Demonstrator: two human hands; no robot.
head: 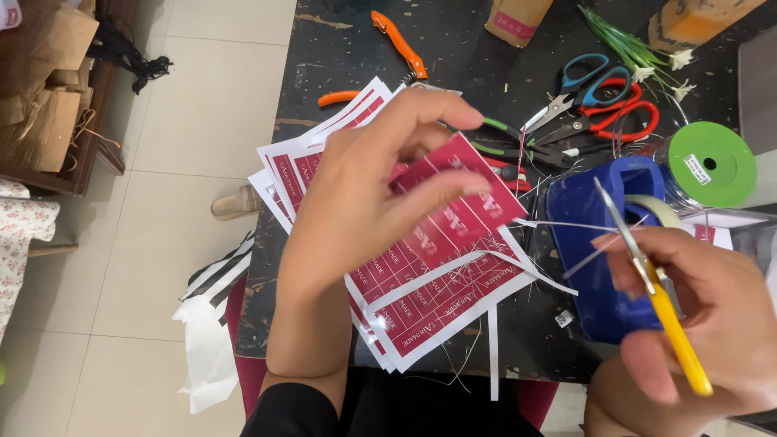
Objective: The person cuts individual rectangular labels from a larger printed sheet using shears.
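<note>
Two hands: both busy over the dark bench [324, 267], so steady each before any cut.
Right hand [696, 324]: clenched round the yellow handle of the small scissors [647, 275], blades pointing up and away; better kept closed and tilted off the other wrist.
Left hand [364, 194]: fingertips pinching one crimson label [457, 202], lifted just above the sheets; a grip near the edge keeps the cut line visible.
Label sheets [437, 299]: fanned under the left hand, white offcut strips beside them.
Blue tape dispenser [599, 251]: just beside the scissors.
Farther back: green spool [708, 166], spare scissors [599, 101], orange pliers [396, 40].
</note>
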